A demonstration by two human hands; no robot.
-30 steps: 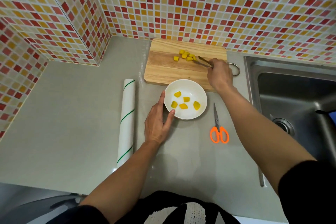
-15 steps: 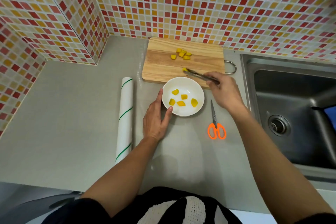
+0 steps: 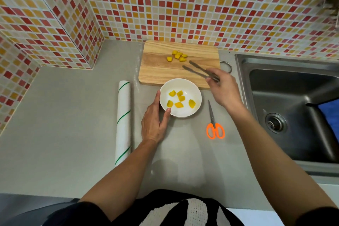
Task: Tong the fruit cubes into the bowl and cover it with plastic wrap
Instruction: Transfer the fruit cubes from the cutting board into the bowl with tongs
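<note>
A white bowl (image 3: pixel 196 95) holds several yellow fruit cubes (image 3: pixel 179 99) on the grey counter. My left hand (image 3: pixel 154 124) rests against the bowl's left side, thumb and forefinger touching its rim. My right hand (image 3: pixel 222 90) grips metal tongs (image 3: pixel 197 70), whose tips are spread apart and empty over the wooden cutting board (image 3: pixel 156 71). Several more fruit cubes (image 3: pixel 177 56) lie in a small pile on the board beyond the tong tips. A roll of plastic wrap (image 3: pixel 123 119) with green stripes lies left of the bowl.
Orange-handled scissors (image 3: pixel 214 126) lie right of the bowl. A steel sink (image 3: pixel 293 108) fills the right side, with something blue at its edge. Mosaic tiled walls close the back and left corner.
The tongs carried a cube from the board to the bowl and dropped it there. They have swung back over the board, empty. My left hand stayed on the bowl.
</note>
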